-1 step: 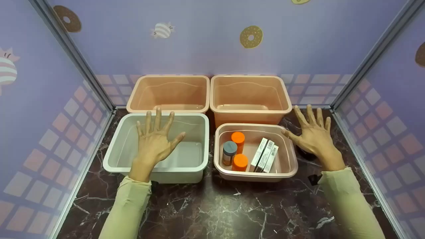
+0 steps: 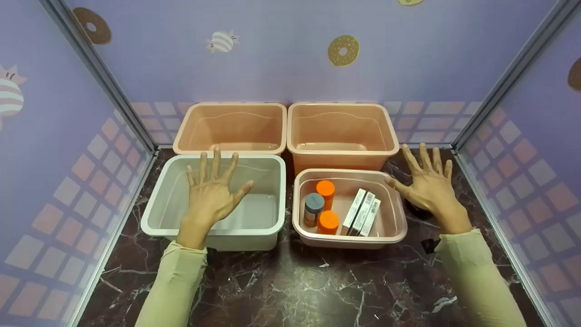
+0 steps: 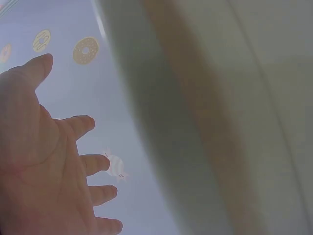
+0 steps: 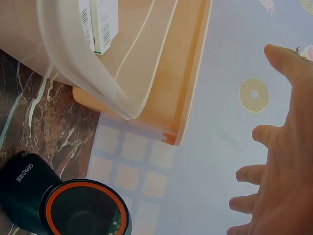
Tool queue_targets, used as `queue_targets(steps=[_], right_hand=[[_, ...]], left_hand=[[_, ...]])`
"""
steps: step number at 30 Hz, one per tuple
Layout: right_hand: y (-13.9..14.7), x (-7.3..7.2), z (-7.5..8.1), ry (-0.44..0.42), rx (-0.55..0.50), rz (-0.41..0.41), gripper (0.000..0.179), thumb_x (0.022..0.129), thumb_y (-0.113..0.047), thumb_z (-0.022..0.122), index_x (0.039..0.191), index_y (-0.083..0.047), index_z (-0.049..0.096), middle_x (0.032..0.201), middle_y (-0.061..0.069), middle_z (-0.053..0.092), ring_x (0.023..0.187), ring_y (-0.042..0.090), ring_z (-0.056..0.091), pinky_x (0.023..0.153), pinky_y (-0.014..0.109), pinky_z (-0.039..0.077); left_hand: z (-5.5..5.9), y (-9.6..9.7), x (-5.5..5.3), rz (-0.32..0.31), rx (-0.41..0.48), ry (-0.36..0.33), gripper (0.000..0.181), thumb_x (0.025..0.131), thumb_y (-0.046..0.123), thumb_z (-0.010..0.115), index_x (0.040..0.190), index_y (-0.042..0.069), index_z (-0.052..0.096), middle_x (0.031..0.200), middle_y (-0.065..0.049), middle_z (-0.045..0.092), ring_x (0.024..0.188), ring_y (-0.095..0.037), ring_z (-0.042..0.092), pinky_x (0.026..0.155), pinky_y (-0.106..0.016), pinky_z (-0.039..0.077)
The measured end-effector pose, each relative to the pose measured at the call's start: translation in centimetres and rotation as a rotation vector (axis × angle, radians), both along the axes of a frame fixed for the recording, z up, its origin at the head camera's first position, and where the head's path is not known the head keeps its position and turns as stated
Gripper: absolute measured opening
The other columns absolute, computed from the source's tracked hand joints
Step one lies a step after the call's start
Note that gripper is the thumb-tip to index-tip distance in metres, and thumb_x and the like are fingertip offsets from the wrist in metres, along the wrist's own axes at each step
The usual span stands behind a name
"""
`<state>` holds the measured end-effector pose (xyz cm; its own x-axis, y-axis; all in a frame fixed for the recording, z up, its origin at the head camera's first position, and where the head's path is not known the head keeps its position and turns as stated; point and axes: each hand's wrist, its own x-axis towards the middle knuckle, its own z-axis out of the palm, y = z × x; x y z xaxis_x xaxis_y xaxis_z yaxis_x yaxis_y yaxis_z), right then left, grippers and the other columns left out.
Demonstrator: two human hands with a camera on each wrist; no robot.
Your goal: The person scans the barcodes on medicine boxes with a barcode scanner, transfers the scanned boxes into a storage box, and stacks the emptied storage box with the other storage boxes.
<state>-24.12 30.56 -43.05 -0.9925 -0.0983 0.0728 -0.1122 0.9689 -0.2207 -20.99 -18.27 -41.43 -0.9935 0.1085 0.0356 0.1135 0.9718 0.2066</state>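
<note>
My left hand (image 2: 209, 197) hovers over the pale grey-green bin (image 2: 213, 232) at the front left, fingers spread and straight, holding nothing. To the right of the pink bin (image 2: 349, 240), my right hand (image 2: 429, 188) is likewise spread out with nothing in it; its thumb overlaps that bin's rim in the head view. Inside the pink bin stand two bottles with orange caps (image 2: 325, 187) and an amber bottle with a grey cap (image 2: 314, 203). Beside them lean slim white boxes (image 2: 363, 213) with printed labels.
Two peach bins (image 2: 230, 107) stand side by side at the back, against the patterned wall (image 2: 281, 59). A black device with an orange ring (image 4: 88, 184) sits on the dark marbled table (image 2: 299, 290), partly hidden under my right hand in the head view. Side walls enclose the table.
</note>
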Motion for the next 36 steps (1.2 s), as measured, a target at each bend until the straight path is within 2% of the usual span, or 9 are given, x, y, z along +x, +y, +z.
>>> queue_targets(steps=[13,24,29,36], right_hand=[[0.04,-0.03,-0.18,0.007,-0.015,0.02,0.094,0.09,-0.076,0.043,0.162,-0.029,0.005,0.168,0.019,-0.003,0.154,0.043,-0.01,0.117,0.073,-0.008],[-0.12,-0.27,-0.06,0.012,-0.025,0.033,0.092,0.091,-0.072,0.046,0.162,-0.029,0.005,0.167,0.021,-0.001,0.154,0.045,-0.005,0.118,0.072,-0.005],[-0.33,-0.4,0.05,0.032,-0.059,0.043,0.09,0.092,-0.066,0.053,0.161,-0.029,0.01,0.168,0.021,0.003,0.154,0.045,0.0,0.119,0.071,0.0],[-0.37,-0.37,-0.14,0.059,-0.069,0.089,0.087,0.092,-0.046,0.064,0.161,-0.022,0.016,0.165,0.027,0.009,0.152,0.049,0.008,0.12,0.068,0.01]], left_hand=[[-0.12,0.08,-0.09,0.002,0.027,-0.009,0.081,0.094,0.077,0.024,0.16,0.034,0.007,0.168,-0.008,-0.015,0.155,-0.039,-0.01,0.12,-0.067,-0.008],[-0.19,0.1,-0.2,0.001,0.051,0.01,0.077,0.098,0.069,0.033,0.161,0.034,0.008,0.169,-0.011,-0.009,0.155,-0.04,-0.005,0.121,-0.068,0.0],[-0.21,0.08,-0.18,-0.007,0.064,0.01,0.076,0.098,0.068,0.034,0.161,0.033,0.008,0.169,-0.011,-0.005,0.156,-0.04,-0.003,0.121,-0.068,0.007],[-0.38,0.07,-0.1,-0.022,0.075,-0.003,0.074,0.1,0.064,0.036,0.161,0.03,0.011,0.169,-0.013,0.003,0.155,-0.041,0.002,0.121,-0.067,0.012]])
